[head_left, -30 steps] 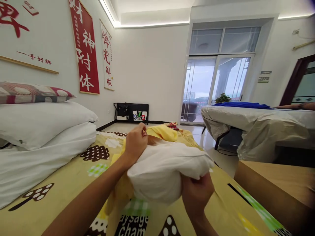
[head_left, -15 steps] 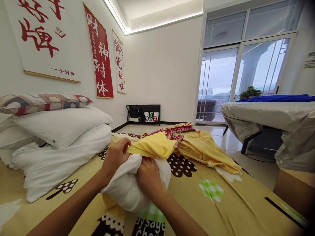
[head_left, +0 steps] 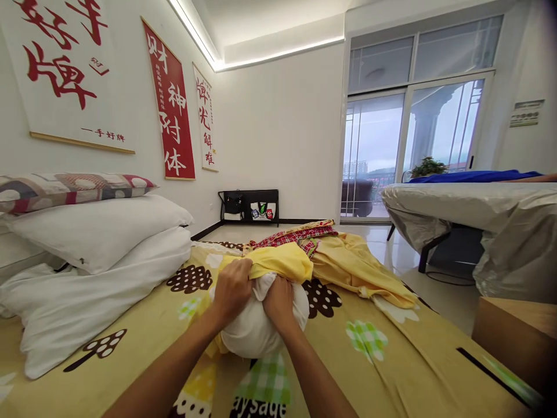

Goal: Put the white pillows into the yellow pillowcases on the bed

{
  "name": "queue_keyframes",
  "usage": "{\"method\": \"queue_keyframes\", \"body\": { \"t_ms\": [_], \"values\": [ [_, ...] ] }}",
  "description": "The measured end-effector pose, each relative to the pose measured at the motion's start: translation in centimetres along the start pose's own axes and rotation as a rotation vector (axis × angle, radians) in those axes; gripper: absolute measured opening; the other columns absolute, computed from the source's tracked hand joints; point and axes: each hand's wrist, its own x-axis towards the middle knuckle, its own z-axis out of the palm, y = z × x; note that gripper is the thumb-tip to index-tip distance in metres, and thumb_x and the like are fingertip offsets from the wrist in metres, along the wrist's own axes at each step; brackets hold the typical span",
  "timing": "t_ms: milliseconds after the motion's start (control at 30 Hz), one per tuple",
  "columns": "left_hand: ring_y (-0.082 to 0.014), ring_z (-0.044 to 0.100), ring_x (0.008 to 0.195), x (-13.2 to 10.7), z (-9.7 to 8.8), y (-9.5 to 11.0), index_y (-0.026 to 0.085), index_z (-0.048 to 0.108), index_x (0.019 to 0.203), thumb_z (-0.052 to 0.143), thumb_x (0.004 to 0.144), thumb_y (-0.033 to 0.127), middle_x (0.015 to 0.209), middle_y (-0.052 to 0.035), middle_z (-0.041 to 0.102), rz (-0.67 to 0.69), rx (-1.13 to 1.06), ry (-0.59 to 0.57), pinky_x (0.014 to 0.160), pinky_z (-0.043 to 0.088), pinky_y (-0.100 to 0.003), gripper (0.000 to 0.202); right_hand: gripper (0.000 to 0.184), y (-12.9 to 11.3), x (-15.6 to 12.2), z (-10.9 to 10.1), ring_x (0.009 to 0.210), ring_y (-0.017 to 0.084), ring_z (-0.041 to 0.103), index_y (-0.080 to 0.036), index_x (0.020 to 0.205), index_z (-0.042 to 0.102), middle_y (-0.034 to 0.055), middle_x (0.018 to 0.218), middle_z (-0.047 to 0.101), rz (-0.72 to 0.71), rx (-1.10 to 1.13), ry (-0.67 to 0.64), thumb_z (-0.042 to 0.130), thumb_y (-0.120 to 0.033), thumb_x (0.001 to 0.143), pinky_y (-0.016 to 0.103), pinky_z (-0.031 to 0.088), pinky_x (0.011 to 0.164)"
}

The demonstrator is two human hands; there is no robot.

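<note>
Head, left hand (head_left: 232, 288), right hand (head_left: 279, 299) clutching pillow (head_left: 251, 335)

Three wall scrolls (head_left: 172, 104), two beds (head_left: 413, 360), two hands (head_left: 230, 288), one gripped pillow (head_left: 252, 332).

The one head-worn camera is looking forward and slightly down along the bed (head_left: 391, 360), sitting close behind the left hand (head_left: 230, 288) and right hand (head_left: 278, 302) at lower centre, and facing the glass doors (head_left: 409, 151) at upper right of the frame.
</note>
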Motion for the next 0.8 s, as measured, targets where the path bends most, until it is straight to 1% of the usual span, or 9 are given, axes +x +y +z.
{"method": "queue_keyframes", "body": {
  "t_ms": [67,133,233,300,367,467,567,700,800],
  "values": [
    [-0.0221,0.059,0.085,-0.7,2.4,-0.4,0.020,0.053,0.087,0.040,0.077,0.010,0.086,-0.0066,0.064,-0.010,0.018,-0.021,0.073,0.041,-0.030,0.019,0.026,0.7,-2.3,0.1,0.079,0.025,0.066,-0.011,0.093,0.066,0.0164,0.086,0.069,0.055,0.040,0.019,0.041,-0.010,0.085,0.033,0.048,0.069],
    [-0.0216,0.061,0.084,-0.7,4.2,-0.4,0.020,0.053,0.090,0.039,0.080,0.011,0.085,-0.0067,0.065,-0.039,0.001,-0.049,0.071,0.041,-0.029,0.019,0.034,1.3,-5.4,-0.1,0.101,0.027,0.062,-0.008,0.114,0.058,0.0202,0.109,0.064,0.014,0.097,0.143,0.038,-0.013,0.087,0.036,0.049,0.081],
    [-0.0198,0.061,0.083,0.3,5.8,0.4,0.020,0.053,0.091,0.040,0.079,0.010,0.089,-0.0052,0.066,-0.064,-0.045,-0.081,0.069,0.041,-0.027,0.020,0.051,1.5,-10.0,-0.3,0.131,0.029,0.038,-0.012,0.140,0.034,0.0191,0.143,0.038,-0.135,0.122,0.351,0.038,-0.016,0.089,0.045,0.040,0.099],
    [-0.0181,0.061,0.077,1.1,6.0,1.5,0.021,0.052,0.091,0.042,0.077,0.010,0.085,-0.0027,0.066,-0.075,-0.084,-0.105,0.065,0.040,-0.025,0.020,0.057,1.1,-11.9,0.0,0.135,0.033,0.031,-0.019,0.142,0.031,0.0150,0.149,0.029,-0.170,0.061,0.326,0.044,-0.020,0.086,0.051,0.037,0.101],
    [-0.0158,0.060,0.069,1.8,5.5,2.5,0.021,0.051,0.089,0.044,0.076,0.012,0.077,0.0005,0.065,-0.081,-0.122,-0.132,0.060,0.039,-0.023,0.017,0.063,0.5,-12.3,0.9,0.133,0.040,0.029,-0.018,0.141,0.034,0.0165,0.150,0.028,-0.149,0.001,0.262,0.054,-0.029,0.082,0.059,0.036,0.098],
    [-0.0151,0.059,0.066,2.3,3.5,3.7,0.021,0.050,0.087,0.045,0.075,0.012,0.073,0.0014,0.063,-0.086,-0.149,-0.147,0.058,0.038,-0.023,0.016,0.072,-0.2,-10.0,2.5,0.128,0.046,0.033,-0.014,0.139,0.038,0.0216,0.144,0.037,-0.099,-0.029,0.210,0.063,-0.034,0.074,0.066,0.031,0.097],
    [-0.0199,0.060,0.068,2.3,0.5,4.5,0.021,0.052,0.090,0.045,0.074,0.011,0.073,-0.0018,0.064,-0.047,-0.052,-0.164,0.059,0.037,-0.026,0.020,0.055,-0.6,-5.8,2.7,0.119,0.040,0.046,-0.019,0.134,0.046,0.0174,0.128,0.056,-0.125,-0.028,0.181,0.058,-0.029,0.081,0.066,0.025,0.100],
    [-0.0244,0.063,0.070,3.1,-3.8,5.8,0.020,0.052,0.096,0.039,0.080,0.012,0.076,-0.0063,0.066,0.071,0.244,-0.160,0.057,0.035,-0.029,0.022,0.029,-1.6,0.2,-0.6,0.100,0.032,0.058,-0.020,0.116,0.060,0.0128,0.103,0.068,-0.221,-0.050,0.209,0.044,-0.023,0.091,0.062,0.029,0.099],
    [-0.0223,0.062,0.068,5.1,-7.4,7.4,0.021,0.051,0.093,0.039,0.079,0.012,0.074,-0.0036,0.065,0.078,0.252,0.031,0.055,0.033,-0.028,0.020,0.024,-2.9,4.2,-4.9,0.092,0.029,0.060,-0.017,0.104,0.064,0.0115,0.093,0.068,-0.306,-0.075,0.339,0.043,-0.017,0.091,0.056,0.036,0.096]
  ]
}}
